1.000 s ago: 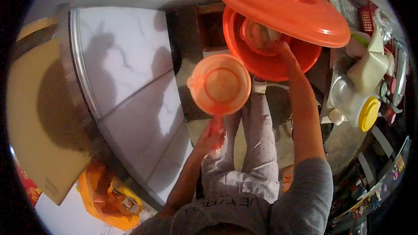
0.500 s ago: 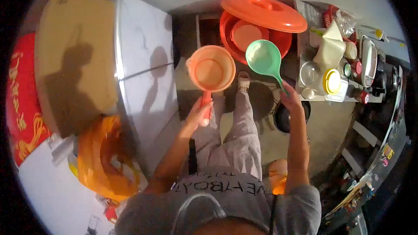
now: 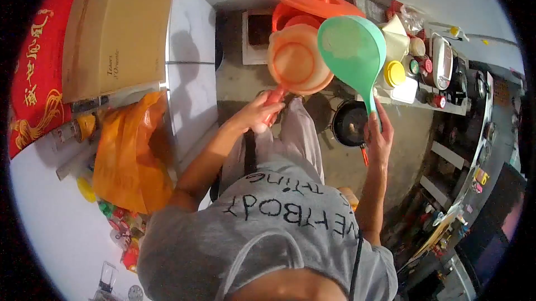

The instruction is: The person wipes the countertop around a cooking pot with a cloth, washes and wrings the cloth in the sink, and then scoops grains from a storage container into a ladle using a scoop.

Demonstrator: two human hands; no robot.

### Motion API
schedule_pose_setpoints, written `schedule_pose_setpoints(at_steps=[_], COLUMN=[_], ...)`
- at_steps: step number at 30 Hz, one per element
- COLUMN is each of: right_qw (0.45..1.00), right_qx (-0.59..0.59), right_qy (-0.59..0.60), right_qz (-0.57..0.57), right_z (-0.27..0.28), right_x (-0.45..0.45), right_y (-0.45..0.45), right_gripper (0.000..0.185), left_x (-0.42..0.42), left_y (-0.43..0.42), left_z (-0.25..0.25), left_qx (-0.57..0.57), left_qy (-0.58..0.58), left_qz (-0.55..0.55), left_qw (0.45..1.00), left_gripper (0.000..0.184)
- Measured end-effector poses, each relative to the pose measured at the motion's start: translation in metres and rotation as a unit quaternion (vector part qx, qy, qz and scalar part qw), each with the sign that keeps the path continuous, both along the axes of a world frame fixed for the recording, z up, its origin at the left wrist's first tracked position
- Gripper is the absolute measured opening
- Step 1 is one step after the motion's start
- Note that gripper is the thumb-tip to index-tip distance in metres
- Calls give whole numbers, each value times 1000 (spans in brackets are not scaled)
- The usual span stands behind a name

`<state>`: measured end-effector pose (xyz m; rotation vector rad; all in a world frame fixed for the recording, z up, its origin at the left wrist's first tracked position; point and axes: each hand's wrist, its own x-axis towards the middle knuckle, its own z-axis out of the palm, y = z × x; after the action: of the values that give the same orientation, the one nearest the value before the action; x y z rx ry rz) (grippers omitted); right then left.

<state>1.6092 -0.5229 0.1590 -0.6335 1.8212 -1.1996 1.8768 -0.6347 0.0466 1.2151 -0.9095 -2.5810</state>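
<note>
My left hand [image 3: 262, 111] is closed round the red handle of a pink-orange plastic dipper [image 3: 301, 83]. The dipper's round bowl faces up, and I cannot make out any contents in it. In my right hand [image 3: 380, 133] is the handle of a green plastic scoop [image 3: 365, 64]. A pale patch shows inside the scoop's bowl, which is tilted and overlaps the dipper's right rim in view; whether they touch I cannot tell. Behind both is a red-orange bucket with its lid [image 3: 318, 4] leaning across the top, mostly hidden.
At right, a low shelf holds jars, a yellow-lidded container [image 3: 395, 73] and a white dish [image 3: 442, 61]. A black pan [image 3: 352, 123] is on the floor below. On the left are a cardboard box [image 3: 120, 33], an orange bag [image 3: 131, 156] and a white cabinet [image 3: 192, 89].
Both hands have come up closer to the camera, the dipper shifting right. The green scoop has tilted and now overlaps the dipper; less white stuff shows in it. My view has shifted too.
</note>
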Motion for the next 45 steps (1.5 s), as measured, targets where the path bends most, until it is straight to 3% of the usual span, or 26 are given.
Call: schedule_pose_setpoints(at_steps=[2, 3, 6, 9, 11, 14, 33, 36, 38, 44, 45], right_qw=[1000, 996, 990, 989, 964, 947, 937, 950, 991, 986, 977], right_qx=[-2, 6, 11, 37, -29, -21, -29, -56, -36, -53, -60], right_qy=[-7, 76, 137, 140, 258, 310, 338, 305, 126, 156, 206], right_qz=[20, 45, 43, 36, 65, 76, 83, 44, -21, -32, -1], right_z=[6, 2, 13, 26, 33, 37, 50, 51, 49, 47, 41], right_x=[-2, -4, 5, 12, 17, 19, 25, 26, 20, 15, 8], right_y=[5, 9, 9, 8, 5, 7, 8, 8, 12, 18, 23], right_gripper=[41, 41, 40, 39, 38, 37, 36, 37, 39, 40, 39], left_x=[-4, -6, -12, -14, -15, -17, -26, -26, -25, -24, -24], left_y=[0, 0, -1, -1, -3, -3, -9, -8, -8, -6, -6], left_z=[10, 15, 24, 27, 31, 35, 50, 54, 50, 55, 54], left_qx=[-43, -46, -66, -50, -82, -97, -99, -97, -101, -95, -96], left_qy=[24, 25, 9, -8, 5, -6, 29, 19, 33, 35, 35], left_qz=[-22, -25, -35, -44, -58, -62, -57, -53, -51, -46, -47], left_qw=[999, 998, 997, 998, 995, 993, 993, 994, 993, 994, 994], left_gripper=[39, 39, 38, 36, 35, 34, 34, 34, 34, 33, 33])
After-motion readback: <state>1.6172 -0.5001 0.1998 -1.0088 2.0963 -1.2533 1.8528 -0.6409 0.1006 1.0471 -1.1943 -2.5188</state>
